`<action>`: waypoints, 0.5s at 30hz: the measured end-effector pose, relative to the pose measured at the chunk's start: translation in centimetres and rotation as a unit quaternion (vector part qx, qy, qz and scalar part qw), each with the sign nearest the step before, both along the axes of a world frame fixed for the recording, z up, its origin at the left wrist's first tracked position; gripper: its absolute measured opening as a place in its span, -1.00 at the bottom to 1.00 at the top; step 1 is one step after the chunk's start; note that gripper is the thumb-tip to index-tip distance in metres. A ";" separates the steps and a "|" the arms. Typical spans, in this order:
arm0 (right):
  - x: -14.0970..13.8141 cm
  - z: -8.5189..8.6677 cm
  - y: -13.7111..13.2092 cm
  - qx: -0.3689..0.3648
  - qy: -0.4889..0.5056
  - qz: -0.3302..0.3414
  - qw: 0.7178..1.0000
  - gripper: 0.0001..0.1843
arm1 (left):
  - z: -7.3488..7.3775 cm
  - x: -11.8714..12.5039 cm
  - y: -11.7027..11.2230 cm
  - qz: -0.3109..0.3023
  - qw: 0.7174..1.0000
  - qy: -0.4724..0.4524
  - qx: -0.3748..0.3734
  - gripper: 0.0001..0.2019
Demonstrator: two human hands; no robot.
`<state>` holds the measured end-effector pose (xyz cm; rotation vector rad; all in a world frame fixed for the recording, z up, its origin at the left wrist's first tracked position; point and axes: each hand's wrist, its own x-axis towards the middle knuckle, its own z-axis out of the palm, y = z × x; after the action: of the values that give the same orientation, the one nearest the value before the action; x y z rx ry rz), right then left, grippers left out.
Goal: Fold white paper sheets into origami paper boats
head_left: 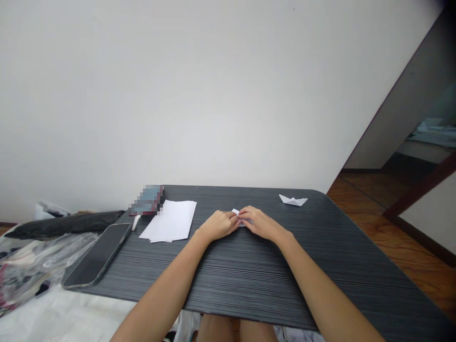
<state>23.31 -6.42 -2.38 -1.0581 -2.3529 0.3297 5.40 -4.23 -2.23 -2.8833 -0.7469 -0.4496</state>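
both hands meet on the dark surface [249, 266]: the left hand [218, 224] and right hand [259, 222] each keep a pinching grip on a small folded paper [235, 212] between their fingertips. left of them lie paper sheets [171, 221] and a phone [98, 254]; a paper boat [292, 200] sits beyond the right hand.

Most of the small folded paper [236, 214] was covered by the left hand [218, 224] and the right hand [261, 223], so its shape could not be told; only a white tip was seen between the fingertips. The object [147, 200] at the table's [249, 270] far left corner was pixelated and could not be identified. The table's near right corner was cut off by the picture's edge. Both forearms were cut off at the lower edge.
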 end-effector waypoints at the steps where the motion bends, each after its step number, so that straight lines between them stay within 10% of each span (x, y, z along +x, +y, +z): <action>1: -0.1 -0.1 0.1 0.006 -0.002 -0.001 1.000 -0.73 | 0.0 0.0 0.0 0.001 1.000 -0.010 -0.006 -0.67; 15: -0.1 -0.8 0.1 0.053 -0.040 -0.009 0.998 -0.76 | 0.0 -0.5 0.1 -0.004 1.000 -0.008 -0.020 -0.72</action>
<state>23.17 -6.34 -3.16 -1.0603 -2.4003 0.1565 4.89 -4.18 -2.24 -2.9237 -0.7560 -0.4635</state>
